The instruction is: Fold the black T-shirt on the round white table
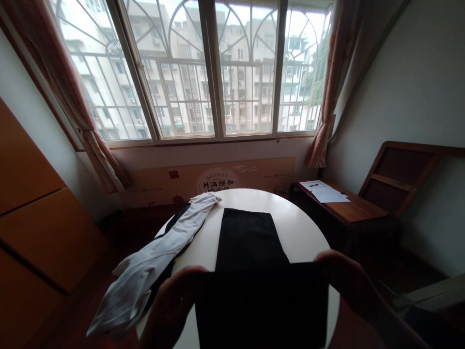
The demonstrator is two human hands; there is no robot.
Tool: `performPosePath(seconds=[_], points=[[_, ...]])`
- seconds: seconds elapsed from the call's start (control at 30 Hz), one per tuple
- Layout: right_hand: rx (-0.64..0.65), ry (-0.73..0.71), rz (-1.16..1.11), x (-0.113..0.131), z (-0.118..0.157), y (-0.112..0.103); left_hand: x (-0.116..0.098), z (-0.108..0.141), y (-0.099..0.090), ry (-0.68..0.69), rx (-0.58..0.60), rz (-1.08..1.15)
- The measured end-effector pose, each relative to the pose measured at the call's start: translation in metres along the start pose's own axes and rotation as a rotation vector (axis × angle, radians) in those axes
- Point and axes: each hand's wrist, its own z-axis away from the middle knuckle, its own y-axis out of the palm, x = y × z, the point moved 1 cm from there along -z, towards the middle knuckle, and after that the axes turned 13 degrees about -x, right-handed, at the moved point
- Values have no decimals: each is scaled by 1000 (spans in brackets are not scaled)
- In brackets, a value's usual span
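A black garment [250, 237] lies lengthwise on the round white table [301, 228], smooth and narrow at its far end. Its near part is raised toward me as a dark, wide panel, too dark to show what kind of garment it is. My left hand [178, 295] grips the panel's upper left corner. At the upper right corner, my right hand [343, 271] holds it the same way, fingers mostly hidden behind the cloth. Left of the black garment, a crumpled light grey garment [174, 237] lies over darker cloth and hangs off the table's edge.
Orange-brown cabinets [32, 232] stand at the left. To the right, a wooden chair or bench [366, 206] bears white papers [323, 190] and a pen. A printed box or panel [247, 177] stands behind the table, below the barred window [181, 97] with its curtains [321, 140].
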Motion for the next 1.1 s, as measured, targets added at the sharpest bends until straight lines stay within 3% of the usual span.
performPosePath(seconds=[0.1,0.23,0.37,0.5,0.7,0.83,0.97,1.1], points=[[19,-27,-37,-10,-54,24,13,-49,34,-114,51,104],[41,72,-119,-52,-118,54,37,-116,77,-273,145,214],[-13,122,-61,-98,-179,82,69,-172,115,-356,225,186],[-15,149,32,-136,-224,107,105,-211,151,-425,286,90],[33,164,271,-183,-260,133,169,-225,192,-573,297,-128],[49,87,420,-205,-269,140,204,-224,206,-539,269,-242],[52,14,514,-217,-271,140,223,-230,209,-438,243,-350],[56,-19,583,-219,-271,140,228,-235,210,-337,233,-467]])
